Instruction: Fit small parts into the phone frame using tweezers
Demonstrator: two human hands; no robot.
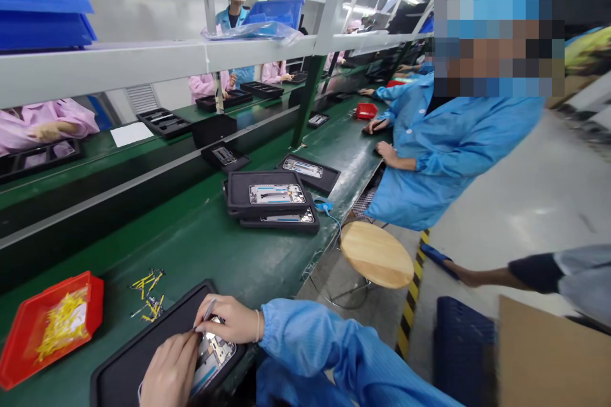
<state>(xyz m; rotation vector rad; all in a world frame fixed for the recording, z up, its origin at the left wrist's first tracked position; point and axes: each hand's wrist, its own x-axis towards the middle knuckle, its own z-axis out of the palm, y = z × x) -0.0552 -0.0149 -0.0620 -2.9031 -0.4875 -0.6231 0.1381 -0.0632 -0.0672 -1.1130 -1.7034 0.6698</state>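
A phone frame (pixel 212 356) with exposed metal parts and a blue strip lies in a black tray (pixel 128 356) at the bench's front edge. My left hand (pixel 169 365) is closed over its left side, fingers together, fingertips near the upper edge; anything small beneath them is hidden. From the right, my right hand (pixel 231 319) pinches a slim metal tool that looks like tweezers (pixel 209 309), its tip close to my left fingertips. Beyond the tray, small yellow-and-black strips (pixel 151 296) are scattered on the green bench (pixel 191 261).
A red bin (pixel 90 305) with a bag of yellow strips stands at left. Stacked black trays (pixel 233 194) hold other phone frames. A wooden stool (pixel 377 254) and a co-worker in a blue coat (pixel 443 146) are at right. Overhead runs a white shelf (pixel 143 67).
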